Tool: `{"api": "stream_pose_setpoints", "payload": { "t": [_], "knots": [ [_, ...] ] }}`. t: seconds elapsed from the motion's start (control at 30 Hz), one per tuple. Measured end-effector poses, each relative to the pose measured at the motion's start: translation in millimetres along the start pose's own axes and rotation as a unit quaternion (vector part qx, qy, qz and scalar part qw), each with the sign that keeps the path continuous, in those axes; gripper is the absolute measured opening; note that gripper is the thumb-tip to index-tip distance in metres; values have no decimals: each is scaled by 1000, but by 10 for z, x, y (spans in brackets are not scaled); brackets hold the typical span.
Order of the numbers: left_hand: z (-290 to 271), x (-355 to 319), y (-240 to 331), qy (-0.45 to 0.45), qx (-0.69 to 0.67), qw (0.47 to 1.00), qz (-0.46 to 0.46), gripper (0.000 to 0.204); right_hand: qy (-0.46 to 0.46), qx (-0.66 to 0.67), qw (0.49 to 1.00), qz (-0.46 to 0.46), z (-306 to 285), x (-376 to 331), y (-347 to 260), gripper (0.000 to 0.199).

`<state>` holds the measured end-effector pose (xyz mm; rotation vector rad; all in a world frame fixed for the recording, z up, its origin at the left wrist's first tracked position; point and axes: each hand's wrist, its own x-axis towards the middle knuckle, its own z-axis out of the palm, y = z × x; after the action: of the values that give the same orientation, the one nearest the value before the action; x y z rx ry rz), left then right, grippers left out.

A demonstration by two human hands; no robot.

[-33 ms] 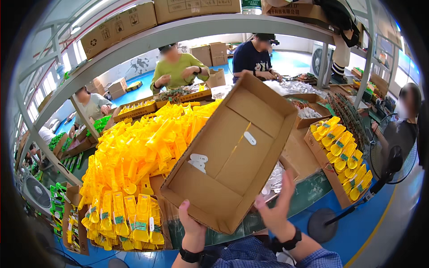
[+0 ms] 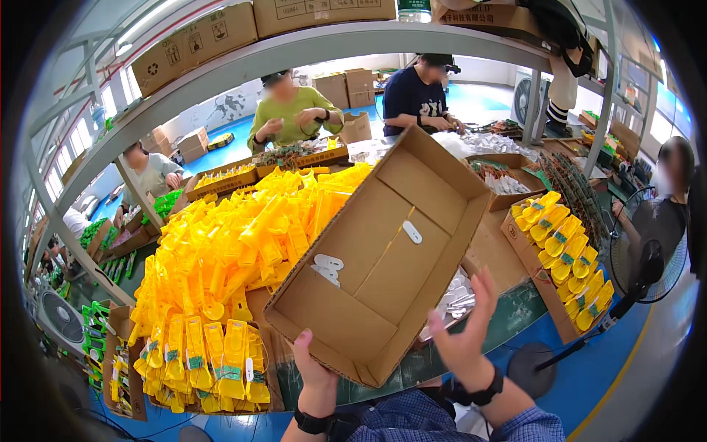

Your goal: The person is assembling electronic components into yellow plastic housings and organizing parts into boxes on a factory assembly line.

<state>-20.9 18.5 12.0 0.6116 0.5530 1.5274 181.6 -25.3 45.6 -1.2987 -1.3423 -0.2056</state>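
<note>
My left hand grips a shallow open cardboard box by its near left corner, thumb on the rim and other fingers hidden underneath. The box is raised and tilted, its inside facing me. Several small white rounded plastic pieces lie together at its left side, and a single white oval piece rests near the middle. To the right of the box, my right hand is apart from it, fingers spread and holding nothing. Just beyond that hand, more white plastic pieces show, partly covered by the raised box.
A large heap of yellow plastic parts fills the left of the green table. At right stands a box of yellow parts with green circuit boards, near a black fan. Co-workers sit opposite, beneath a grey overhead shelf.
My right hand has shifted slightly up and to the right, away from the box. My left hand and the cardboard box stay nearly still. The co-worker in green has moved both hands.
</note>
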Motion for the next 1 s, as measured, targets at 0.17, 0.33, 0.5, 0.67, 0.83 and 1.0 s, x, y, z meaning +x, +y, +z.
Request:
{"api": "stream_pose_setpoints", "payload": {
  "t": [0.17,0.33,0.5,0.67,0.83,1.0],
  "knots": [
    [66,32,12,20,41,999,24,52,-279,-131,944,118,250,893,507,44],
    [203,-15,36,24,80,993,79,55,-405,-109,894,155,660,1159,1074,36],
    [50,-12,114,37,94,991,89,57,-345,-24,922,175,855,1038,1100,31],
    [-27,55,302,70,94,987,110,55,-127,203,956,172,371,1044,666,17],
    [20,123,478,63,112,988,84,54,-121,95,976,157,-15,767,962,17],
    [117,195,506,50,144,978,146,52,-211,-117,958,156,-173,393,1177,23]
  ]
}}
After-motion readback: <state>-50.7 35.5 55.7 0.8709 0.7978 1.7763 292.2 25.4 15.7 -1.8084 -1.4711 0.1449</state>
